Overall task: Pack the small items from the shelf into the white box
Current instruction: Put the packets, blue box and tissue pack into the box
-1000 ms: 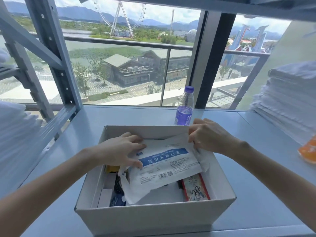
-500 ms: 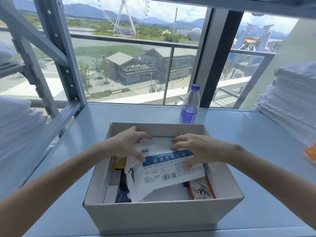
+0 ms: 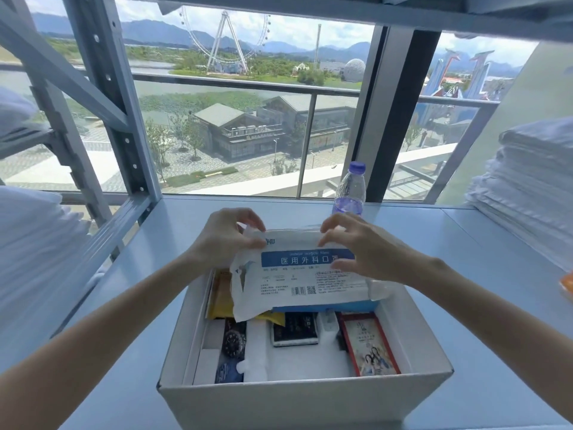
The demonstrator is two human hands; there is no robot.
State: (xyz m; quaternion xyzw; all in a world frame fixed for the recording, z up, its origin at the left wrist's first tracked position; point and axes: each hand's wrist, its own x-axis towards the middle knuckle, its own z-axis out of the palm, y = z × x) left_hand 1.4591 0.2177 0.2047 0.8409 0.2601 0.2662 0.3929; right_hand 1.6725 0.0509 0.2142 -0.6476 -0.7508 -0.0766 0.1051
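Note:
The white box (image 3: 304, 401) stands open on the pale blue shelf in front of me. Over its far half I hold a white packet of surgical masks (image 3: 297, 277) with a blue label band, tilted up. My left hand (image 3: 223, 237) pinches the packet's top left corner and my right hand (image 3: 362, 246) grips its top right edge. Inside the box lie a yellow packet (image 3: 221, 297), a watch card (image 3: 234, 342), a dark phone-like item (image 3: 296, 330), a red picture card (image 3: 370, 346) and white foam.
A water bottle (image 3: 350, 190) with a purple cap and label stands just behind the box. Stacked white linens (image 3: 527, 193) fill the right side; an orange item (image 3: 567, 282) shows at the right edge. Grey shelf uprights (image 3: 105, 94) rise on the left before a window.
Both hands have lifted the mask packet's far edge up out of the box and shifted their grip to its top corners, which uncovers the items beneath. The view has moved closer.

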